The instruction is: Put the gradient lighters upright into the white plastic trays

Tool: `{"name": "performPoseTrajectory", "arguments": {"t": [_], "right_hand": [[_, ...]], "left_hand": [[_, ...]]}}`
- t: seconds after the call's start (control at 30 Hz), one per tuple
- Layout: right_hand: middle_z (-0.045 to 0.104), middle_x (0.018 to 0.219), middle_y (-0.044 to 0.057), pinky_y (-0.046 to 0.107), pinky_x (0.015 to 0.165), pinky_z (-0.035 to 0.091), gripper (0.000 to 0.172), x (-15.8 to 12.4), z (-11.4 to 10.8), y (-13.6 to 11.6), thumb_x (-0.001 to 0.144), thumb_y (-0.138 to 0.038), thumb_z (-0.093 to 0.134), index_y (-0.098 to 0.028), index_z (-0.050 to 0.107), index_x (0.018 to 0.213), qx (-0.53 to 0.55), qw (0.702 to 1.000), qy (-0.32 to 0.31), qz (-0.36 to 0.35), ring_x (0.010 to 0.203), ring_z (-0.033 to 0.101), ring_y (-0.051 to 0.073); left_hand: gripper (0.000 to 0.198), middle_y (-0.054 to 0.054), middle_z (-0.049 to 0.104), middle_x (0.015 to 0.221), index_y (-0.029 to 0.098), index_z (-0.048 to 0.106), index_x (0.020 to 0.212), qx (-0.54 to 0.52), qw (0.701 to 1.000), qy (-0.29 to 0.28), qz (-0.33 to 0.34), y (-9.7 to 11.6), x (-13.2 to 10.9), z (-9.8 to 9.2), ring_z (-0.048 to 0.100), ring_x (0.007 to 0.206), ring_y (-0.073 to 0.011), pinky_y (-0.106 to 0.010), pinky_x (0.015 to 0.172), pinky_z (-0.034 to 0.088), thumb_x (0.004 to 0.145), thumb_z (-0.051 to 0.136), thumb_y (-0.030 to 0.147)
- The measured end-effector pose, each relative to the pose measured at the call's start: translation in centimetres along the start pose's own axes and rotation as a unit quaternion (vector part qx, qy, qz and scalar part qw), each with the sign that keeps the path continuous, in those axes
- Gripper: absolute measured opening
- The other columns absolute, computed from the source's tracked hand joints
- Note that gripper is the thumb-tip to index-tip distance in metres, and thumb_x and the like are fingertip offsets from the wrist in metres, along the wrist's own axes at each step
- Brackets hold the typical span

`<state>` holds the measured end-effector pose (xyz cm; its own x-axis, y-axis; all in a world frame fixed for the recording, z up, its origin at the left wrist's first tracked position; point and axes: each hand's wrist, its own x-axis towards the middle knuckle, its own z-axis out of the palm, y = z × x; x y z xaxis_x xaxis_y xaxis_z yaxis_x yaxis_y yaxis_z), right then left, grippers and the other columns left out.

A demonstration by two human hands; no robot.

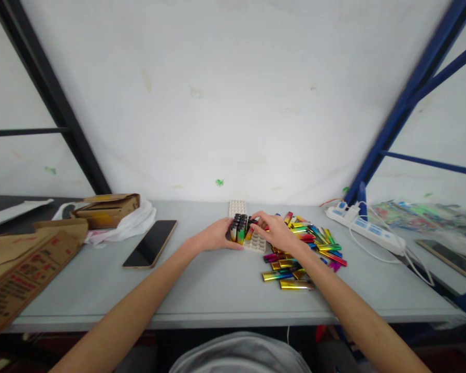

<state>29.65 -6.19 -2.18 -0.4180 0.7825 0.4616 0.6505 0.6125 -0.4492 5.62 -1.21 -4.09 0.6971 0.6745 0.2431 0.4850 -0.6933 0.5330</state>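
Head view finds the black-topped lighters [239, 228] standing upright in a close cluster on the white grid tray [259, 243], at the middle of the grey table [213, 290]. Left hand [219, 234] is cupped against the cluster's left side, thumb apart from the fingers along the near face; whether it clamps any piece cannot be told. Right hand [274, 228] has its fingertips drawn close together at a black top on the cluster's right edge; a firm pinch cannot be confirmed at this scale. Loose metallic lighters [308, 238] lie heaped just beside the tray, partly beneath the right forearm. Assessed handling: each piece is probably light, stiff and not readily broken, but the glossy casing is likely slippery. Recommended hold: thumb and fingertip on opposite sides, just below the black top, avoiding sideways knocks that could tip neighbouring pieces.
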Motion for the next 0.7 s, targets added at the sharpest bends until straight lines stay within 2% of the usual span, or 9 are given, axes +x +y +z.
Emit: {"name": "performPoseTrajectory", "arguments": {"t": [0.33, 0.53, 0.6, 0.7], "right_hand": [[0.068, 0.075, 0.000, 0.027, 0.071, 0.046, 0.020, 0.0, -0.1, 0.4, 0.095, -0.035, 0.055, -0.022, 0.061, 0.109, 0.008, 1.000, 0.005, -0.008, 0.068, 0.064, 0.016], [0.065, 0.072, -0.002, 0.025, 0.064, 0.043, 0.030, 0.0, 0.3, 0.2, 0.094, -0.043, 0.057, -0.021, 0.058, 0.115, 0.029, 0.999, -0.018, -0.007, 0.064, 0.059, 0.015], [0.059, 0.066, -0.004, 0.024, 0.061, 0.039, 0.031, 0.2, 0.2, 0.4, 0.095, -0.047, 0.054, -0.021, 0.058, 0.112, 0.017, 1.000, 0.020, 0.007, 0.059, 0.054, 0.014], [0.051, 0.059, -0.005, 0.024, 0.058, 0.032, 0.034, 0.4, -0.8, 1.5, 0.099, -0.049, 0.042, -0.020, 0.059, 0.092, -0.031, 0.989, 0.133, 0.054, 0.055, 0.048, 0.013]], "left_hand": [[0.073, -0.010, 0.066, 0.118, 0.019, 0.060, 0.120, 0.009, 1.000, 0.000, 0.000, -0.2, 0.1, 0.1, 0.061, 0.107, -0.0316, -0.041, 0.096, 0.048, 0.064, 0.080, 0.060], [0.072, -0.009, 0.066, 0.116, 0.018, 0.059, 0.121, 0.005, 1.000, 0.004, 0.000, -0.3, 0.0, 0.1, 0.062, 0.103, -0.0300, -0.040, 0.094, 0.048, 0.064, 0.082, 0.057], [0.072, -0.009, 0.066, 0.117, 0.019, 0.060, 0.121, 0.007, 1.000, 0.008, 0.001, -0.4, 0.0, 0.1, 0.062, 0.103, -0.0300, -0.040, 0.095, 0.048, 0.064, 0.082, 0.057], [0.073, -0.009, 0.066, 0.118, 0.019, 0.060, 0.121, 0.010, 1.000, 0.009, 0.001, -0.4, 0.0, 0.2, 0.061, 0.105, -0.0300, -0.039, 0.096, 0.048, 0.064, 0.081, 0.058]]}}
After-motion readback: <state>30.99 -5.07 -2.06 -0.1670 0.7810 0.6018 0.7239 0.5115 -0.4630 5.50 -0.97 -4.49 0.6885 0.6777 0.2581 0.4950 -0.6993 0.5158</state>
